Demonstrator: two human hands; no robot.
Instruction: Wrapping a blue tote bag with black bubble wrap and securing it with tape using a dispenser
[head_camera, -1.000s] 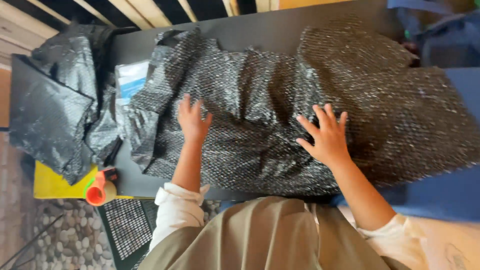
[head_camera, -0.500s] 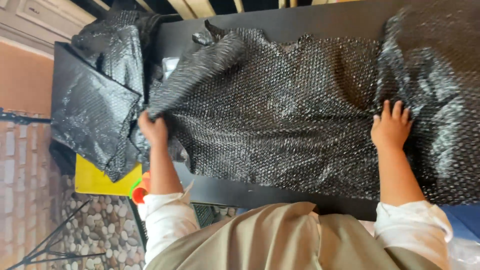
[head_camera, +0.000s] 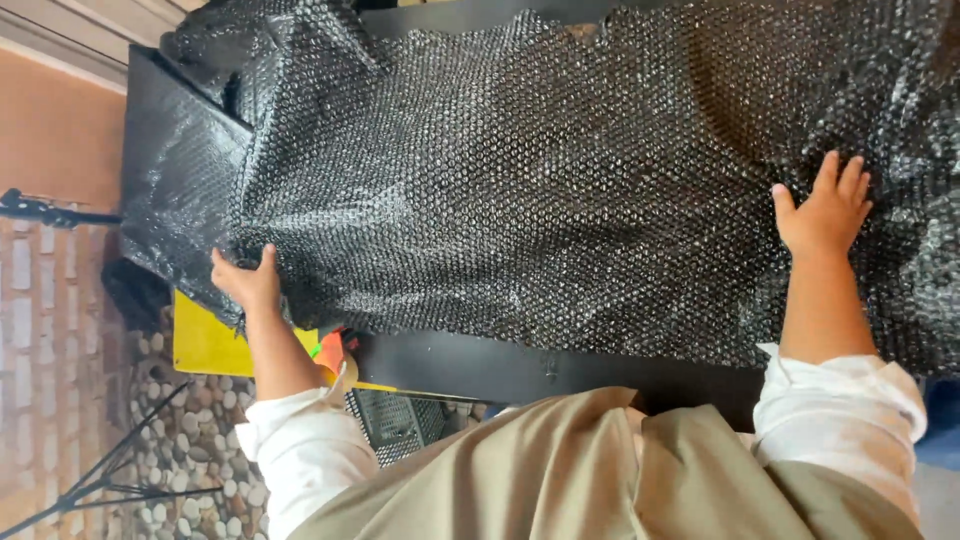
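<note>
With the left hand (head_camera: 248, 283) pinching the wrap (head_camera: 540, 190) edge and the right hand (head_camera: 825, 208) pressing flat, open-gripped, the wrap could slide off the counter (head_camera: 500, 368).

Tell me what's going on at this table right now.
A person is spreading a big sheet of black bubble wrap over a dark table. The left hand grips the sheet's near left corner, where it drapes over the table's end. The right hand lies flat on it, fingers spread. A yellow board sits below the table's left end.
</note>
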